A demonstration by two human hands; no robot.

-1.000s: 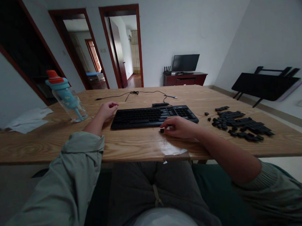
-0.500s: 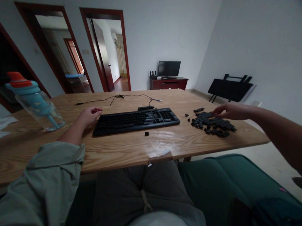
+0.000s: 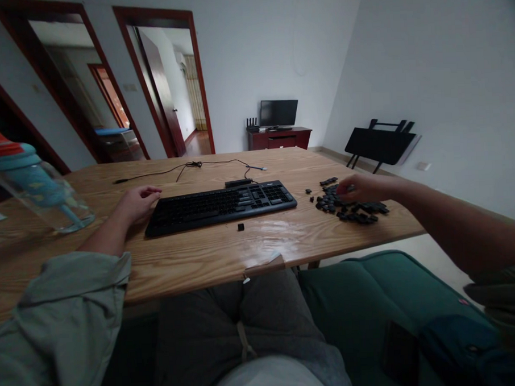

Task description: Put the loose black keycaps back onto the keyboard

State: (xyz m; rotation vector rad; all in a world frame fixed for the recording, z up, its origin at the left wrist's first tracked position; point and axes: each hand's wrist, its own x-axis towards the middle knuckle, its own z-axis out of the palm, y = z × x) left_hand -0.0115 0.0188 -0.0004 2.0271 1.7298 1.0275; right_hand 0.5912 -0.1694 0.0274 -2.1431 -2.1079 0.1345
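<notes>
A black keyboard (image 3: 221, 206) lies on the wooden table, many of its key positions bare and some caps still on, mostly to the right. My left hand (image 3: 138, 203) rests beside its far left corner, fingers loosely curled with a gap at the thumb, holding nothing visible. Over at the right, my right hand (image 3: 362, 187) is above a heap of loose black keycaps (image 3: 358, 212), fingertips drawn together and pointing down. Whether a keycap is between them is too small to tell. One single keycap (image 3: 241, 227) sits in front of the keyboard.
A clear bottle with a red and blue lid (image 3: 35, 183) stands at the left. Behind the keyboard runs a thin black cable (image 3: 166, 171). Clear tape (image 3: 263, 238) covers part of the near table edge. A green seat (image 3: 373, 296) is below on the right.
My right hand has shifted left over the heap, toward its near-keyboard side, and its fingers have drawn closer together. The view has turned slightly right. My left hand stays by the keyboard corner.
</notes>
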